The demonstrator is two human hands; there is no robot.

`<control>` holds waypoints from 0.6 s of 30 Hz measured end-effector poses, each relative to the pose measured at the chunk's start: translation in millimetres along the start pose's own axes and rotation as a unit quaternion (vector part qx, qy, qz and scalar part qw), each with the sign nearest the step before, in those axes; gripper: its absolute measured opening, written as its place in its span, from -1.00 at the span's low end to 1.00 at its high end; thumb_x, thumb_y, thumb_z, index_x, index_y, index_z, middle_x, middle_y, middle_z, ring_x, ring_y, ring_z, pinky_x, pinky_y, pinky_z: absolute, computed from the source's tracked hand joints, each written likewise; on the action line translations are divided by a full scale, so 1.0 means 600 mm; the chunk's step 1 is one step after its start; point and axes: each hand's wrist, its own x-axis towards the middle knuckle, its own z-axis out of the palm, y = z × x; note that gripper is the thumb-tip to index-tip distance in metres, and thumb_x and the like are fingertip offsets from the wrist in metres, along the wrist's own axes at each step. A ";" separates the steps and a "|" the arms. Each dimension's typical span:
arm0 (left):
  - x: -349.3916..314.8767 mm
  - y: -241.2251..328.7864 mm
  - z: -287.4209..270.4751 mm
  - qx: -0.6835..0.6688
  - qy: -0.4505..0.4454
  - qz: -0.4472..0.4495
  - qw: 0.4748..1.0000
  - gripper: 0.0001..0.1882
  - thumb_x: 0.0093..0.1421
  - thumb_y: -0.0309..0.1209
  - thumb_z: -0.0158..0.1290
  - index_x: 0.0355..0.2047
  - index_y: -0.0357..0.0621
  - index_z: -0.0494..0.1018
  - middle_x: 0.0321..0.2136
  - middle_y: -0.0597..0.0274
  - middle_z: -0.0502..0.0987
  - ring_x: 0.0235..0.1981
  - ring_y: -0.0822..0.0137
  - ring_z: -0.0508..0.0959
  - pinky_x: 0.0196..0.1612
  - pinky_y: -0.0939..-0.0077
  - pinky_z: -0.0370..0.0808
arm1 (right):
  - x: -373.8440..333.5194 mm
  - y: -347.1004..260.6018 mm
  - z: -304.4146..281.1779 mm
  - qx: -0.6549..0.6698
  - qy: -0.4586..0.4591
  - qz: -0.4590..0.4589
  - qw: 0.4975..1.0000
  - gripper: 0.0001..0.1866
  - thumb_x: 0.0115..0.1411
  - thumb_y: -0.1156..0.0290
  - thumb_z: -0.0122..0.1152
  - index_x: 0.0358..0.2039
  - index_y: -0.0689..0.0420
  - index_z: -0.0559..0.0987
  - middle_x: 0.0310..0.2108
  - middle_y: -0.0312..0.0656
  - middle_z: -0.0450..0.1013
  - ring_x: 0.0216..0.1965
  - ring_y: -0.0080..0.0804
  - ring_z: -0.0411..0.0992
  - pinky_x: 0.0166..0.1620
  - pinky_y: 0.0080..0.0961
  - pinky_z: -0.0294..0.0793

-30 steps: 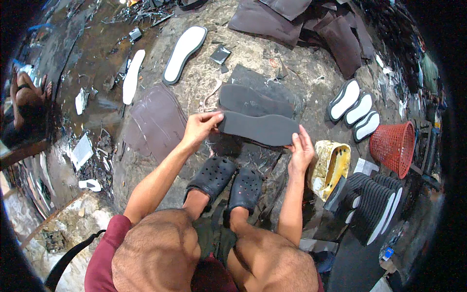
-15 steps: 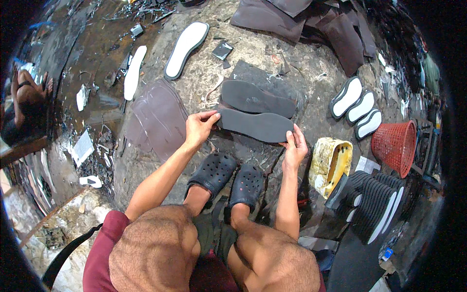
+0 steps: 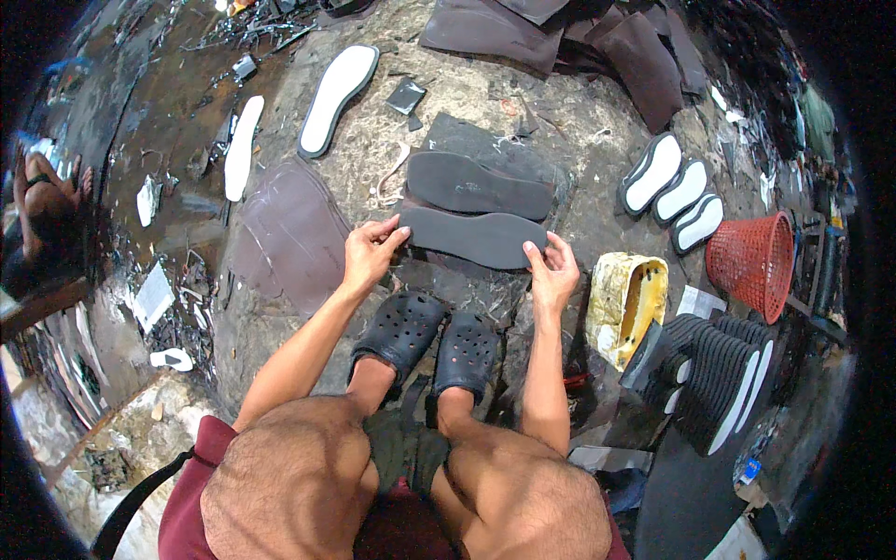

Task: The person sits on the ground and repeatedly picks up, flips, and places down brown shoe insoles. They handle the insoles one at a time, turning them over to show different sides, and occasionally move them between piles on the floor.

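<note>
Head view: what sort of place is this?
Likely a small shoe-making workshop, judging by the dark sole with the left hand and right hand at its ends, the stack of black soles at right, and the brown sheets at the top.

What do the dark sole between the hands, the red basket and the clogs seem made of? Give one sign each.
Dark sole: probably foam or rubber, matt; its grey face shows no shine.
Red basket: likely moulded plastic; its wall is a regular mesh.
Clogs: perhaps moulded foam or rubber; round holes pierce the uppers.
</note>
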 end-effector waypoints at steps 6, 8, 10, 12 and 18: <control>-0.001 0.027 0.014 -0.064 -0.039 -0.088 0.993 -0.58 0.22 -0.27 0.23 0.00 -0.29 0.56 -0.43 0.28 0.56 -0.44 0.52 0.51 -0.39 0.58 0.50 | -0.015 -0.009 -0.016 0.020 0.015 -0.088 0.996 -0.56 0.07 0.45 0.47 -0.04 0.20 0.53 -0.27 -0.23 0.53 -0.23 -0.49 0.47 -0.18 -0.55 0.48; 0.005 0.015 0.007 -0.123 -0.013 -0.165 0.978 -0.57 0.27 -0.18 0.13 -0.03 -0.29 0.57 -0.40 0.23 0.57 -0.46 0.47 0.50 -0.34 0.56 0.52 | -0.072 -0.089 0.004 -0.005 0.026 -0.163 0.986 -0.61 0.08 0.48 0.45 -0.08 0.19 0.52 -0.25 -0.25 0.53 -0.22 -0.49 0.47 -0.18 -0.54 0.49; 0.009 0.016 -0.005 -0.231 -0.036 -0.204 0.950 -0.44 0.34 0.03 -0.05 -0.09 -0.28 0.59 -0.37 0.21 0.55 -0.42 0.41 0.51 -0.32 0.52 0.54 | -0.131 -0.164 -0.023 -0.018 -0.138 -0.338 0.931 -0.65 0.05 0.53 0.46 -0.16 0.20 0.53 -0.17 -0.21 0.51 -0.19 -0.43 0.48 -0.16 -0.49 0.51; 0.020 0.003 -0.028 -0.286 -0.036 -0.262 0.921 -0.36 0.35 0.12 -0.10 -0.07 -0.30 0.57 -0.33 0.20 0.53 -0.35 0.39 0.51 -0.29 0.50 0.54 | -0.143 -0.216 -0.035 -0.008 -0.090 -0.430 0.898 -0.62 0.06 0.56 0.44 -0.11 0.23 0.51 -0.13 -0.18 0.50 -0.16 -0.39 0.49 -0.13 -0.48 0.53; 0.002 0.093 -0.011 -0.391 -0.075 -0.225 0.889 -0.33 0.32 0.14 -0.06 -0.04 -0.32 0.55 -0.28 0.17 0.54 -0.24 0.45 0.51 -0.25 0.50 0.52 | -0.032 -0.108 -0.050 0.123 0.026 -0.137 0.983 -0.53 0.14 0.57 0.36 0.06 0.27 0.45 -0.05 -0.13 0.46 -0.11 -0.43 0.48 -0.01 -0.52 0.50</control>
